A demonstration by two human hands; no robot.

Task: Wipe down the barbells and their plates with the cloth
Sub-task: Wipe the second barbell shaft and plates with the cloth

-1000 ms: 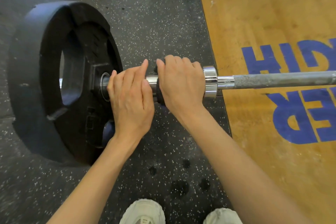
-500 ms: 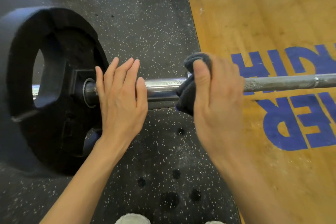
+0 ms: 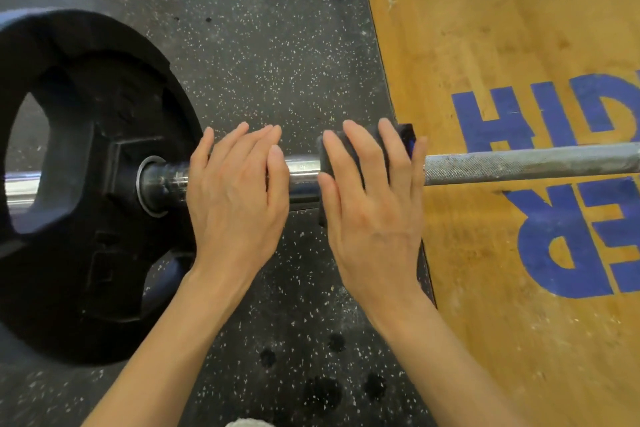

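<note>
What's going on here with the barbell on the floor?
A person is wiping a barbell with a dark cloth. The right hand lies flat on the cloth, pressing it over the bar where the smooth sleeve meets the knurled shaft. The left hand rests open on the sleeve beside the black weight plate. The loaded end sits over speckled rubber flooring; the shaft runs out over a wooden platform.

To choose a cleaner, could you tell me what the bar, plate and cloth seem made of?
Silver barbell: metal; polished, mirror-like sleeve, duller knurled shaft. Black round plate: matte, probably rubber-coated. Dark folded cloth under the right hand: soft fabric, weave unclear.
</note>
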